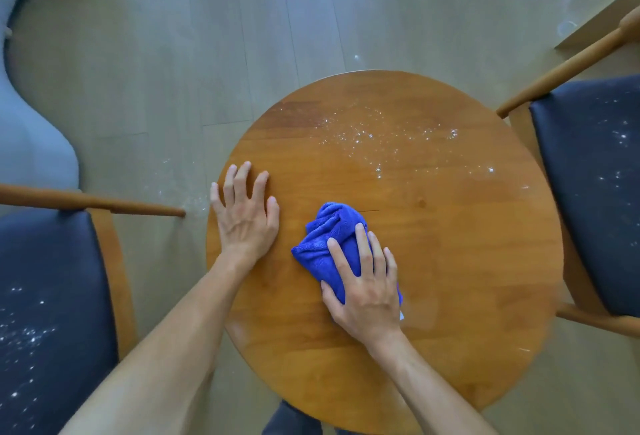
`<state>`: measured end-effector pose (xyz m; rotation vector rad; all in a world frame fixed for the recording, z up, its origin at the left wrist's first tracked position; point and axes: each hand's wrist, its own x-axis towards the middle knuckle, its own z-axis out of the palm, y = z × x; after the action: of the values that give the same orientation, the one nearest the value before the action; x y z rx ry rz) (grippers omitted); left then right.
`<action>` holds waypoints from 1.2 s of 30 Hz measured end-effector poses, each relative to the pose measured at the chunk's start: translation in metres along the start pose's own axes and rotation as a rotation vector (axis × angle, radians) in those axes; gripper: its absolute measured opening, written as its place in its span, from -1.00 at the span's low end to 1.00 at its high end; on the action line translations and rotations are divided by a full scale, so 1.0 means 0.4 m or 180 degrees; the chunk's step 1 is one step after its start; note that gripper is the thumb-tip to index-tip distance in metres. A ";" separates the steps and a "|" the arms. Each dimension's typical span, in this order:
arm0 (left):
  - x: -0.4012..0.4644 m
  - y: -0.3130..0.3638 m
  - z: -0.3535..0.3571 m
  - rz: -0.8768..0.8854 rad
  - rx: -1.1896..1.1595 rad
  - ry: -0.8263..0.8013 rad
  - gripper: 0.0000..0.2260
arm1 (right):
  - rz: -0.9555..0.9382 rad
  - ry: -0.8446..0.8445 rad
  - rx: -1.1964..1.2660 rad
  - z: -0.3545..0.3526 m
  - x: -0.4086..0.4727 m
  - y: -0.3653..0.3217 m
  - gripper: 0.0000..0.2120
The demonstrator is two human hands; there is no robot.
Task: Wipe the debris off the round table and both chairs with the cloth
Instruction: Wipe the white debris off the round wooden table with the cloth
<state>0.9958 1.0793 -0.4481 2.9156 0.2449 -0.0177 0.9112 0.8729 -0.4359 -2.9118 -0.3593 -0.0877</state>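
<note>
No readable text, label, brand, number or sign on anything in view

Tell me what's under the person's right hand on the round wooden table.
The right hand presses a bunched blue microfibre cloth onto the round wooden table. The cloth's near part is covered by the hand, and whatever debris lies beneath the cloth cannot be seen.
</note>
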 end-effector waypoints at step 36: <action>0.017 0.035 0.014 -0.0376 0.0241 -0.0012 -0.55 | 0.3413 0.0856 0.0003 -0.047 0.388 0.432 -0.38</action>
<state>1.0049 1.0658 -0.4506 2.9713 0.4247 -0.0522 1.1035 0.7413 -0.4382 -2.6259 1.2047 -0.2887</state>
